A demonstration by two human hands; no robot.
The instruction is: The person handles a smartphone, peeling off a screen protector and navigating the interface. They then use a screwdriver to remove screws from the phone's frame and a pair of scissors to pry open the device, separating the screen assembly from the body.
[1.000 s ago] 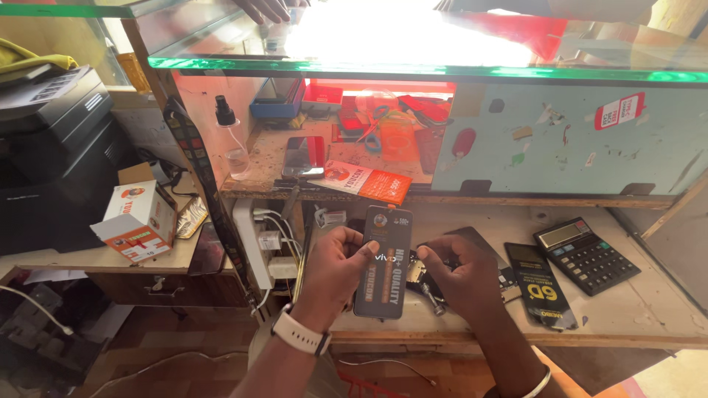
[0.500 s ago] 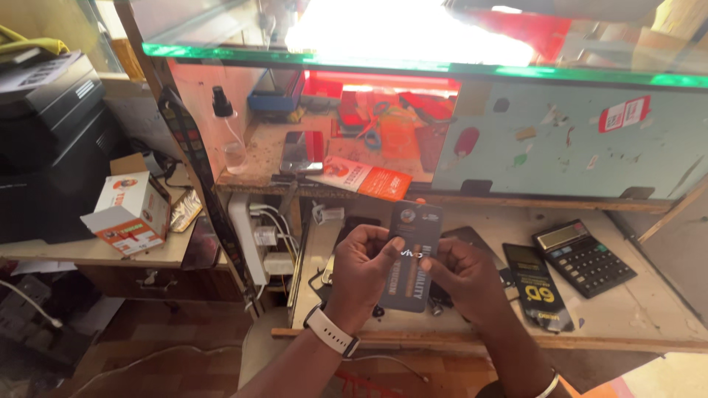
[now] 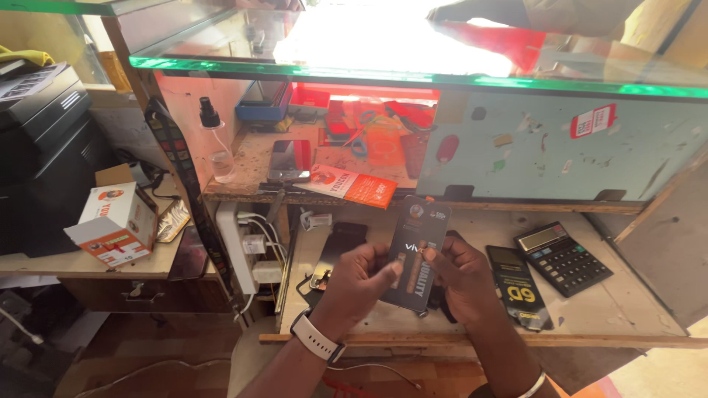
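Dark flat pack (image 3: 414, 258) pinched at side edges, left grip (image 3: 355, 284) & right grip (image 3: 464, 284), above shelf (image 3: 627, 302)

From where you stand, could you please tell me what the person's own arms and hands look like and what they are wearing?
Both forearms are bare, with no sleeves in view and no gloves. The left hand has a white band with a row of small holes around its wrist, like a watch strap; its face is not visible. The right hand has a thin pale bangle around its wrist at the bottom edge. I can make out no rings.
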